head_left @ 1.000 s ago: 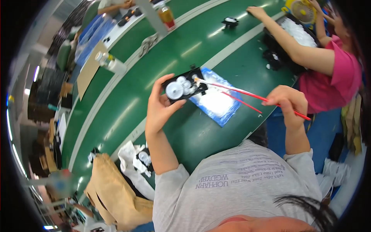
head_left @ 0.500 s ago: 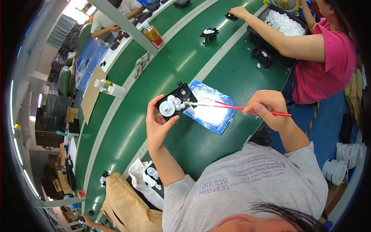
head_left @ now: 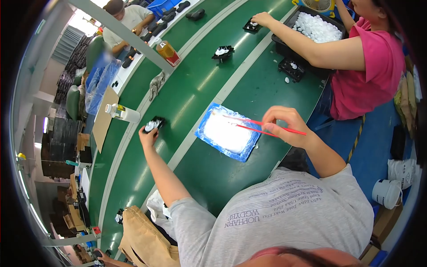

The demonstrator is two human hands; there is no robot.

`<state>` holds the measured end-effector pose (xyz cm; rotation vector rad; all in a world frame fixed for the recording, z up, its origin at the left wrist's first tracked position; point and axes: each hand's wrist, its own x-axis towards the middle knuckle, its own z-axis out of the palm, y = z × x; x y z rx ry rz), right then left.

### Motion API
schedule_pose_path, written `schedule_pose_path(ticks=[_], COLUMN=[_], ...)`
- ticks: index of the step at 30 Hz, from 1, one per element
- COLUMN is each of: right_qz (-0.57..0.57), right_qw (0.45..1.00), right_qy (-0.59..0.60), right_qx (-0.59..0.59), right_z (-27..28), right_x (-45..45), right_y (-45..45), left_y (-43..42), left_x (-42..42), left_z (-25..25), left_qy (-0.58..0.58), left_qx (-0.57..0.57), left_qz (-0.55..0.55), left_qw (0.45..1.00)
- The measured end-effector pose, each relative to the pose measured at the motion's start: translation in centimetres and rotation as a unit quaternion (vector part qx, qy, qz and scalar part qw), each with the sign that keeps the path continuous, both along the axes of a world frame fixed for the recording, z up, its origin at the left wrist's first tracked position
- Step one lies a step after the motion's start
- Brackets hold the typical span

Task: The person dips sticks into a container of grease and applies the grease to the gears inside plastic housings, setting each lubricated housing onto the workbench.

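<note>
My left hand [head_left: 148, 137] is stretched out over the green conveyor belt, its fingers closed on the edge of a black gear housing [head_left: 155, 126] with white gears in it. The housing is low at the belt; whether it rests there I cannot tell. In my right hand [head_left: 287, 126] are two thin red sticks [head_left: 296, 131], pinched between thumb and fingers. Their front ends reach over a shallow blue tray [head_left: 205, 129] of white paste, which is very bright. Whether the tips touch the paste is unclear.
Two more black housings [head_left: 223, 52] [head_left: 252, 25] are on the belt, one by a co-worker's hand [head_left: 263, 19]. A black bin [head_left: 284, 42] of white parts stands at upper right. A white bottle [head_left: 122, 113], a rag [head_left: 156, 85] and an amber bottle [head_left: 168, 53] line the far side.
My left hand has carried the gear housing away from the tray, leftward to the belt. The red sticks have left the gears and moved back over the tray.
</note>
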<state>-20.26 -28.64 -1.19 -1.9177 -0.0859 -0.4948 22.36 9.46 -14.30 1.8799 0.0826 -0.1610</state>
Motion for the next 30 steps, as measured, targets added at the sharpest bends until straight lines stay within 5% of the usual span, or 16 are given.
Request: schedule_pose_path(ticks=[2, 3, 4, 5, 8, 10, 12, 14, 19, 24, 30], right_qz=[0.010, 0.008, 0.004, 0.000, -0.032, -0.018, 0.006, 0.010, -0.046, -0.073, -0.075], right_qw=[1.000, 0.999, 0.998, 0.996, 0.985, 0.977, 0.972, 0.992, 0.937, 0.930, 0.896], right_qy=[-0.002, -0.010, -0.017, -0.024, -0.084, -0.095, -0.075, -0.002, 0.156, 0.110, 0.107], right_qx=[-0.023, -0.043, -0.063, -0.081, -0.149, -0.191, -0.224, -0.125, 0.308, 0.343, 0.425], right_z=[-0.9, -0.9, -0.9, -1.0, -1.5, -2.1, -2.4, -2.7, -5.9, -6.7, -6.0], right_x=[-0.4, -0.5, -0.6, -0.7, 0.7, 1.5, 1.6, 1.1, 0.8, 0.4, 0.2], right_y=[-0.6, -0.7, -0.8, -0.7, 0.1, 0.9, 1.5, 1.1, 0.6, -0.5, -1.5], left_y=[2.9, 2.5, 0.8, -2.5, -6.4, -14.1, -21.6, -27.6, -35.9, -34.6, -26.6], left_x=[1.4, 0.1, -2.4, -5.5, 0.2, 0.9, -1.2, -2.4, -0.9, 1.1, 2.0], left_z=[-1.5, -0.2, 2.5, 6.8, 4.3, 5.1, 6.1, 5.7, 0.8, -0.8, 3.2], left_qy=[0.048, -0.045, -0.138, -0.130, -0.382, -0.213, -0.044, 0.077, 0.178, 0.215, 0.105], left_qx=[0.057, 0.284, 0.494, 0.498, 0.392, 0.215, 0.119, 0.094, 0.033, -0.066, -0.267], left_qz=[0.004, 0.032, 0.059, 0.070, -0.046, -0.205, -0.314, -0.350, -0.327, -0.311, -0.256], left_qw=[0.997, 0.957, 0.857, 0.854, 0.836, 0.931, 0.941, 0.929, 0.927, 0.923, 0.923])
